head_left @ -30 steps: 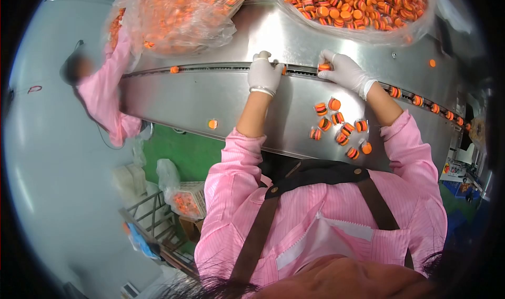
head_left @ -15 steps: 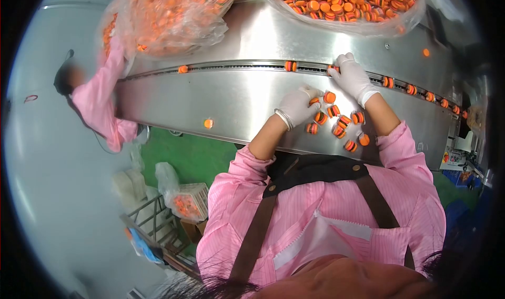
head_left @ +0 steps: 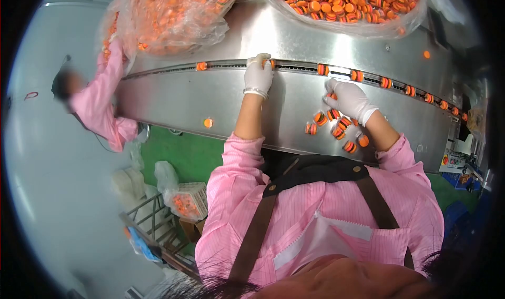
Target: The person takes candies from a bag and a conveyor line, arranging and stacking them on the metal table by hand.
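Note:
My left hand point(head_left: 258, 77), in a white glove, is at the narrow conveyor track point(head_left: 297, 67). Its fingers are closed on a burger-shaped candy point(head_left: 272, 63), orange and partly hidden by the fingers. To the right, my gloved right hand point(head_left: 351, 98) has its fingers closed round another burger-shaped candy point(head_left: 331, 96), just below the track. Beneath that hand lies a loose group of orange, black and red candies point(head_left: 338, 133) on the steel table point(head_left: 210, 96). Candies ride spaced apart along the track, one of them point(head_left: 356, 76) close above my right hand.
A clear plastic bag heaped with candies point(head_left: 342, 4) stands at the back, with another bag point(head_left: 179, 20) left of it. At far left, a person in pink point(head_left: 97, 102) reaches toward that bag. A single candy point(head_left: 209, 123) lies near the table's front edge.
My left hand has moved from the loose candies up and left to the track. My right hand has come down from the track to the loose candies. Candies on the track have shifted right.

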Motion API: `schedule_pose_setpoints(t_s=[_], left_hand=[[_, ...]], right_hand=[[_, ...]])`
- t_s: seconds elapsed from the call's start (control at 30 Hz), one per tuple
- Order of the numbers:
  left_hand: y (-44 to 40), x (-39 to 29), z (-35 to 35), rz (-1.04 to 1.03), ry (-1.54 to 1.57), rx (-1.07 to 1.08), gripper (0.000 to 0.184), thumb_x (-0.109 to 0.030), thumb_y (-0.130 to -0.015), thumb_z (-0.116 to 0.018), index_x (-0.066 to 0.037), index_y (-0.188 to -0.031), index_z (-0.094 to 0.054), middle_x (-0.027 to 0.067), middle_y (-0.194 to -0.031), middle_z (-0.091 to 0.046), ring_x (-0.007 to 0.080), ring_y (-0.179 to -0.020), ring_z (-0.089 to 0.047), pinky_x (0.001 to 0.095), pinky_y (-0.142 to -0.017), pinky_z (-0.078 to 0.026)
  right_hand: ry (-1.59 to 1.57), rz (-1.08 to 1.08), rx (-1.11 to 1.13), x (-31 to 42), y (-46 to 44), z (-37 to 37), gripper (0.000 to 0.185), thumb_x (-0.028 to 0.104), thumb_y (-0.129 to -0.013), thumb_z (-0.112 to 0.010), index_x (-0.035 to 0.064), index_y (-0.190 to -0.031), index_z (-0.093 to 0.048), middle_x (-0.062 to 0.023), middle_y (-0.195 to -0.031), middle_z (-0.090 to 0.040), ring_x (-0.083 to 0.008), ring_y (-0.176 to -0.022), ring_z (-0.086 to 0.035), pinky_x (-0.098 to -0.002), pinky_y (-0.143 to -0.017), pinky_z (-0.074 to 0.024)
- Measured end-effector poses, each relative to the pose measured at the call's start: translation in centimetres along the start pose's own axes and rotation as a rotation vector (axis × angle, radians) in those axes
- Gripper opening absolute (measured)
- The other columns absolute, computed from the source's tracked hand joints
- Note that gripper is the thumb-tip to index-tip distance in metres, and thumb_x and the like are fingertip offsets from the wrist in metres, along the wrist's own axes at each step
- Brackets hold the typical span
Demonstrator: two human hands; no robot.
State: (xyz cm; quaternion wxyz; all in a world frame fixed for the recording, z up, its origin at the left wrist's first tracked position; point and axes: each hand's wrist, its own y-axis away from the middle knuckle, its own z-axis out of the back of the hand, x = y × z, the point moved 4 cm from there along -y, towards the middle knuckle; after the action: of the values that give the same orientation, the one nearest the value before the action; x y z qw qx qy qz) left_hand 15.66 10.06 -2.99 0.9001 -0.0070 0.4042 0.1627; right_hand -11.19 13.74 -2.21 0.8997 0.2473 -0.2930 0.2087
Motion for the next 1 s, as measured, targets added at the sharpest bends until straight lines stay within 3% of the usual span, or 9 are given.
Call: schedule_pose_setpoints(t_s=[0.23,0.3,0.47,0.63,0.77,0.87,0.9,0.97,1.0], left_hand=[[0.8,-2.7,-1.9,-0.07,-0.309,0.038,0.029,-0.02,-0.083,-0.064,-0.009,-0.11,-0.061,0.0175,-0.104,-0.06,0.0356,-0.093,-0.062,0.0423,-0.084,-0.05],[3.0,-4.1,-1.5,-0.342,-0.281,-0.129,0.034,-0.02,-0.082,-0.065,-0.006,-0.112,-0.059,0.017,-0.105,-0.062,0.0354,-0.091,-0.063,0.0418,-0.083,-0.05],[9.8,-5.6,-4.3,-0.295,-0.158,0.689,0.038,-0.035,-0.078,-0.072,-0.002,-0.097,-0.066,0.0204,-0.096,-0.065,0.0342,-0.09,-0.063,0.0402,-0.083,-0.05],[12.8,-4.8,-6.5,-0.416,-0.286,0.753,0.034,-0.027,-0.083,-0.066,-0.004,-0.107,-0.062,0.0211,-0.101,-0.061,0.0393,-0.094,-0.06,0.0449,-0.082,-0.049],[11.3,-5.2,-5.4,-0.384,-0.19,0.621,0.021,-0.019,-0.083,-0.062,-0.004,-0.098,-0.064,0.0216,-0.099,-0.062,0.0391,-0.092,-0.06,0.0449,-0.081,-0.049],[7.8,-2.4,-2.7,-0.352,-0.081,0.2,0.021,-0.023,-0.086,-0.064,-0.007,-0.099,-0.064,0.0143,-0.095,-0.065,0.0308,-0.086,-0.063,0.0396,-0.076,-0.051],[5.4,1.5,-2.4,-0.129,0.117,0.118,0.018,-0.019,-0.086,-0.064,-0.006,-0.098,-0.063,0.0121,-0.091,-0.065,0.0231,-0.078,-0.063,0.0354,-0.072,-0.051],[2.6,-0.2,3.1,-0.472,-0.179,-0.294,0.012,-0.011,-0.086,-0.062,-0.003,-0.094,-0.063,0.0089,-0.078,-0.062,0.016,-0.065,-0.06,0.031,-0.063,-0.05],[0.7,2.3,4.3,-0.214,-0.117,-0.327,0.011,-0.011,-0.086,-0.061,-0.002,-0.093,-0.064,0.0091,-0.078,-0.062,0.0168,-0.067,-0.061,0.0323,-0.063,-0.05]], right_hand=[[-0.174,-0.079,-0.268,0.1,-2.7,2.9,0.026,0.027,-0.088,-0.062,0.0015,-0.091,-0.054,-0.0198,-0.079,-0.064,-0.038,-0.078,-0.063,-0.0439,-0.074,-0.0493],[-0.101,-0.12,-0.259,-0.2,-3.7,3.4,0.025,0.025,-0.088,-0.061,0.0013,-0.094,-0.057,-0.0211,-0.086,-0.064,-0.0393,-0.084,-0.063,-0.045,-0.078,-0.0496],[0.062,-0.109,-0.29,-2.1,-3.8,3.5,0.024,0.023,-0.086,-0.063,0.002,-0.097,-0.06,-0.0215,-0.104,-0.059,-0.0387,-0.091,-0.062,-0.0439,-0.083,-0.0499],[-0.087,0.181,-0.019,0.7,0.8,3.9,0.031,0.025,-0.078,-0.071,0.0094,-0.103,-0.062,-0.0146,-0.104,-0.059,-0.0341,-0.093,-0.061,-0.0406,-0.085,-0.0496],[0.129,0.295,0.237,1.6,2.6,0.8,0.032,0.021,-0.075,-0.073,0.012,-0.104,-0.062,-0.0112,-0.103,-0.057,-0.0329,-0.095,-0.061,-0.0424,-0.083,-0.0494],[0.102,0.327,0.265,1.4,2.4,-0.4,0.027,0.016,-0.077,-0.07,0.0116,-0.102,-0.061,-0.0114,-0.102,-0.057,-0.0331,-0.094,-0.061,-0.0424,-0.082,-0.0493],[0.099,0.327,0.269,1.5,2.0,-0.6,0.027,0.016,-0.077,-0.07,0.0116,-0.102,-0.061,-0.0114,-0.102,-0.057,-0.0331,-0.094,-0.061,-0.0424,-0.082,-0.0493],[0.037,0.284,0.211,1.8,1.4,-0.8,0.022,0.015,-0.08,-0.067,0.0103,-0.1,-0.06,-0.0122,-0.102,-0.057,-0.034,-0.093,-0.061,-0.0426,-0.083,-0.0492],[0.034,0.283,0.212,1.8,1.2,-0.8,0.022,0.015,-0.08,-0.067,0.0103,-0.1,-0.06,-0.0122,-0.102,-0.057,-0.034,-0.093,-0.061,-0.0426,-0.083,-0.0492]])
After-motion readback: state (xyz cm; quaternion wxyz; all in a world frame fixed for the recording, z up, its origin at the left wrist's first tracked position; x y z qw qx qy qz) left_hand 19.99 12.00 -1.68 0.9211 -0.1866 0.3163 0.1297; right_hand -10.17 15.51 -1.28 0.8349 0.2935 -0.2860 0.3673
